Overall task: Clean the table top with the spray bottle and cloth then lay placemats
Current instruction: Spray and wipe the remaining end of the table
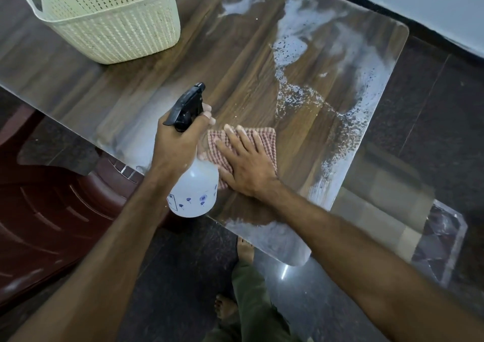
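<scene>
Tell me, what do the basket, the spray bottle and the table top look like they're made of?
The basket looks like cream moulded plastic with a woven-style perforated pattern. The spray bottle seems translucent white plastic with a black plastic trigger head and small blue flower prints. The table top shows dark wood grain, probably laminate, under a clear glossy sheet, glass or acrylic; its see-through edge overhangs.

The left hand [180, 142] grips a white plastic spray bottle [195, 192]; beside its fingers [208, 116], the right hand [246, 163] presses a red-checked cloth [264, 142] flat on the wet wooden desk [243, 79].
</scene>
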`<state>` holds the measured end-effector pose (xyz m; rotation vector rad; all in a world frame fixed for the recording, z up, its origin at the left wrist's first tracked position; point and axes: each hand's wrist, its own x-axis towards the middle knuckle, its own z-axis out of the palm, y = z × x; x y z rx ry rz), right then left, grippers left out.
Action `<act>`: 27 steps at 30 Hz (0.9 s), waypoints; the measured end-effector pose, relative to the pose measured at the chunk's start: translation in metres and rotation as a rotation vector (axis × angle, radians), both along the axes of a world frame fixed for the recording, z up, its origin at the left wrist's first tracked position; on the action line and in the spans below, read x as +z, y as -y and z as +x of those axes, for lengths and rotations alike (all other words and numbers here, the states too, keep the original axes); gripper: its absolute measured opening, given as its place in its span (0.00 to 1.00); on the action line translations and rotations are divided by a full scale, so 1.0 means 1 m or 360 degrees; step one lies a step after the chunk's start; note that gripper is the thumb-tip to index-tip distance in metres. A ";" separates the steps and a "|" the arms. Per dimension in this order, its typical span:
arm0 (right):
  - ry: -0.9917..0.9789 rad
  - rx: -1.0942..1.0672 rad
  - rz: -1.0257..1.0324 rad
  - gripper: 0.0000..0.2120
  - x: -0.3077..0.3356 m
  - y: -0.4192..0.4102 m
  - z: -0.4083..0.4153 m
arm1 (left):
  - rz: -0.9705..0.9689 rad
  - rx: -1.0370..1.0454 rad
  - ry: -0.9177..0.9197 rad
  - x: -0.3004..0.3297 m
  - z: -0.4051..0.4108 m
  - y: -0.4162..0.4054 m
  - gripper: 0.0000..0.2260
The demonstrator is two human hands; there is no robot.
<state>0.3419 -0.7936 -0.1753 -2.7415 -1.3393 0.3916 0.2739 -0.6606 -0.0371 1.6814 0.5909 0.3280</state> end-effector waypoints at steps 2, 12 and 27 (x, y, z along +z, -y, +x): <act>-0.0008 -0.0041 -0.0045 0.33 0.004 -0.027 0.036 | 0.0038 -0.0004 0.0001 -0.001 0.007 -0.005 0.04; 0.0033 -0.0766 -0.0017 0.33 0.010 0.041 0.068 | 0.0064 0.0113 -0.0025 0.003 0.037 -0.038 0.03; 0.0040 -0.0682 0.0061 0.32 0.000 -0.012 0.200 | -0.0057 0.0021 0.0029 -0.016 0.109 -0.029 0.06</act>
